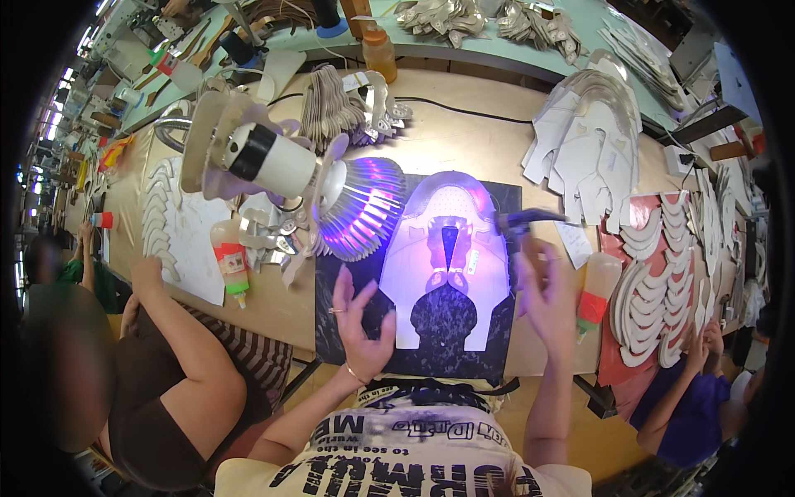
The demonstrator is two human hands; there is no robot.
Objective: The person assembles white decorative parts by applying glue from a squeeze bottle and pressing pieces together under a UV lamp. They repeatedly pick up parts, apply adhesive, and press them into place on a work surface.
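Note:
A pale shoe upper (489, 286) lies flat on a dark speckled slab (356, 286) in front of me, its rounded toe pointing away. Purple-white light falls on it from a finned lamp (364, 207) just to its left. My left hand (362, 327) is beside the upper's lower left edge, fingers spread and holding nothing. At the upper's right side, my right hand (542, 286) is closed round a hammer, whose dark head (532, 218) is raised near the toe. Motion blurs the hammer, and my fingers hide most of its handle.
Glue bottles (230, 261) (598, 290) stand on both sides. A stack of shoe uppers (588, 137) is at the far right, and curved white pieces (654, 298) cover a red sheet. More pieces (161, 215) lie left. People sit at both sides, one with an arm (186, 327) close by.

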